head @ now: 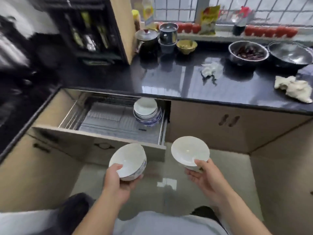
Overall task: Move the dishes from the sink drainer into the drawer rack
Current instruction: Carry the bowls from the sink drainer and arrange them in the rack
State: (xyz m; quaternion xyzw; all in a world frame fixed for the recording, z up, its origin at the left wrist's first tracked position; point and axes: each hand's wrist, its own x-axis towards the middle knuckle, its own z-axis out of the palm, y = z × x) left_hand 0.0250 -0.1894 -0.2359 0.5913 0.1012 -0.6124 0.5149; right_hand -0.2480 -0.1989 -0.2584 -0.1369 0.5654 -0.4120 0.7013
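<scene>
My left hand grips a white bowl with a blue pattern by its near rim, thumb inside. My right hand holds a second white bowl the same way, thumb on the rim and fingers under it. Both bowls are in the air just in front of the open drawer. The drawer's wire rack has a stack of white and blue bowls at its back right; the rest of the rack's ribbed mat is bare.
The drawer front juts out under a black countertop. On the counter stand pots, a yellow bowl, a metal basin, a wok and crumpled cloths. A cabinet door closes off the right.
</scene>
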